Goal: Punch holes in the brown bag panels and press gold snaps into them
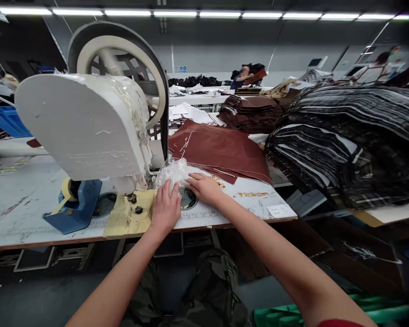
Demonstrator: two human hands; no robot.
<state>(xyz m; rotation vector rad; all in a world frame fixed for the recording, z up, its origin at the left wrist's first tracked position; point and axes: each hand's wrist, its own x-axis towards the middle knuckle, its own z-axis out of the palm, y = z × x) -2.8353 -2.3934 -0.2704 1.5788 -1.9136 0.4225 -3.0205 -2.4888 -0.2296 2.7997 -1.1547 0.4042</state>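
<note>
My left hand (165, 206) lies on the worktable (27, 200) with its fingers stretched forward, touching a crumpled clear plastic bag (172, 172) beside the white press machine (88, 122). My right hand (203, 187) rests just to the right, its fingers curled down over small metal parts in a round recess (189, 200) in the tabletop. A few brass-coloured bits (220, 181) lie scattered past the right hand. Whether the right fingers pinch one of them is hidden.
Brown leather pieces (221, 152) lie behind the hands, a brown stack (250, 113) farther back. Striped fabric piles (347, 141) fill the right. A blue tape dispenser (75, 204) stands left of the machine. Another person (242, 76) works far back.
</note>
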